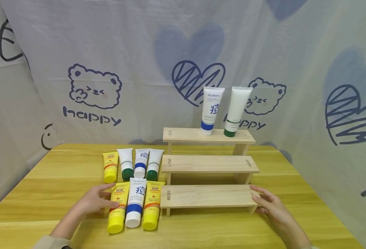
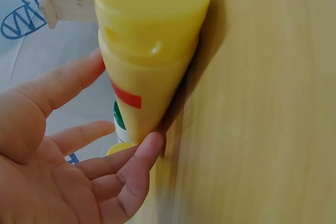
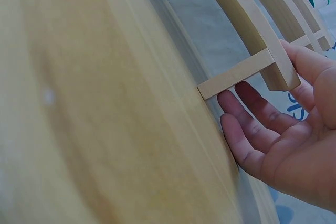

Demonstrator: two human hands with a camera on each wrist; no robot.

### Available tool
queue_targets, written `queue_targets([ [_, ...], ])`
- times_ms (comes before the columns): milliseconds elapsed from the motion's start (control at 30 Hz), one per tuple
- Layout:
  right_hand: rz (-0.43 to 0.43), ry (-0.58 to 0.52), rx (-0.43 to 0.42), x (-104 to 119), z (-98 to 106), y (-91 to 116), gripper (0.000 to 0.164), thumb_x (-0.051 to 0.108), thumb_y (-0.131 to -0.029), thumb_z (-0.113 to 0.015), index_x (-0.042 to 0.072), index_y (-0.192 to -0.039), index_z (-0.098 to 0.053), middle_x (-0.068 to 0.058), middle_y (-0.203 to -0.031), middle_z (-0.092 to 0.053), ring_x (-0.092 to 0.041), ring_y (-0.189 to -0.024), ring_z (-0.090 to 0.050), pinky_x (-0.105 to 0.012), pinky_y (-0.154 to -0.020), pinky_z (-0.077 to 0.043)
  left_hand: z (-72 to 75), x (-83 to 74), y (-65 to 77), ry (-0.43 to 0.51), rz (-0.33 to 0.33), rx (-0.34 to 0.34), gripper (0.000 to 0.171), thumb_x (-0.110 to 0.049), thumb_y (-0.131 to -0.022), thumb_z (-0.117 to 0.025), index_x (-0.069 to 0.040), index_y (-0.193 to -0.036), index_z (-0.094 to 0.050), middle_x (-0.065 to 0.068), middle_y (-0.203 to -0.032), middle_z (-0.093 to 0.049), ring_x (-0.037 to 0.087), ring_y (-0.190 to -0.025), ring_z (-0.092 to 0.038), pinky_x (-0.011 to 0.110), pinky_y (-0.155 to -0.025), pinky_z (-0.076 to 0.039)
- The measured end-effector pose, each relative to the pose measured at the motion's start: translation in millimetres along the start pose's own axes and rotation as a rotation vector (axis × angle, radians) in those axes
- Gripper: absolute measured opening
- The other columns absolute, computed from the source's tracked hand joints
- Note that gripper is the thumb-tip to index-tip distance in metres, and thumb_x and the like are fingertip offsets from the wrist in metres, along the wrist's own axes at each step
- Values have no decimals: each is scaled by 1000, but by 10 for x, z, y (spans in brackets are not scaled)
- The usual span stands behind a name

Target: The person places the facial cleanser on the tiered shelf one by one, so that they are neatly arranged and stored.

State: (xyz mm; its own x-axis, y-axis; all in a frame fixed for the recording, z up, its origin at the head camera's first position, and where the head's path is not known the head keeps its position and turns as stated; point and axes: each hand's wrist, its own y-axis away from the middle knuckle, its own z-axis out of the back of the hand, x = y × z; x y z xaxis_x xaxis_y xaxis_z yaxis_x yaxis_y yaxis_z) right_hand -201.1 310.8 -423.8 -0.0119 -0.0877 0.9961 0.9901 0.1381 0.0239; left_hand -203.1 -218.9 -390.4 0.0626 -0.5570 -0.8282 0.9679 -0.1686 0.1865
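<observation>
My left hand [image 1: 92, 200] is at the leftmost tube of the front row, a yellow squeeze tube [image 1: 117, 214] lying on the table. Its thumb touches the tube, and in the left wrist view the fingers [image 2: 144, 156] reach the tube's narrow end. Beside that tube lie a white and blue tube [image 1: 134, 204] and another yellow tube [image 1: 152, 207]. The right hand [image 1: 270, 204] holds the right end of the lowest step of a three-tier wooden stand [image 1: 208, 195]. In the right wrist view its thumb is at the board's edge, with curled fingers [image 3: 247, 129] beside the leg.
Behind the front row lie a small yellow tube [image 1: 110, 167], two white and green tubes [image 1: 126, 164] and a white and blue tube [image 1: 140, 162]. On the top step [image 1: 183, 134] stand a white and blue tube [image 1: 211, 110] and a white and green tube [image 1: 237, 110].
</observation>
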Motion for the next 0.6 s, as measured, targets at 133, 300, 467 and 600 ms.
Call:
queue_targets([
  [133,-16,9,-13,5,-4,3,28,14,-88,-56,30,-110,-58,-6,-102,-54,-18,-83,-56,-29,-67,-49,-21,-6,-15,20,27,-5,80,-17,-72,-75,8,-134,-30,38,-116,-42,43,-101,-48,43,-70,-49],
  [300,-12,6,-22,9,-6,2,29,13,-88,-56,26,-114,-58,-6,-103,-54,-19,-83,-56,-30,-67,-49,-50,9,-41,67,77,-9,78,-18,-71,-75,5,-133,-34,34,-118,-42,33,-95,-49,35,-66,-48],
  [467,-5,11,-11,11,-7,4,31,12,-88,-55,21,-118,-56,-6,-101,-55,-18,-83,-56,-27,-66,-48,-73,18,-73,97,65,6,71,-16,-71,-75,4,-130,-39,29,-115,-47,26,-87,-50,33,-63,-45],
  [600,4,5,-2,16,-10,5,30,12,-88,-55,25,-115,-57,-6,-100,-56,-17,-82,-56,-27,-66,-48,-80,14,-89,96,65,16,68,-16,-72,-74,4,-128,-42,23,-110,-52,26,-91,-50,37,-70,-44],
])
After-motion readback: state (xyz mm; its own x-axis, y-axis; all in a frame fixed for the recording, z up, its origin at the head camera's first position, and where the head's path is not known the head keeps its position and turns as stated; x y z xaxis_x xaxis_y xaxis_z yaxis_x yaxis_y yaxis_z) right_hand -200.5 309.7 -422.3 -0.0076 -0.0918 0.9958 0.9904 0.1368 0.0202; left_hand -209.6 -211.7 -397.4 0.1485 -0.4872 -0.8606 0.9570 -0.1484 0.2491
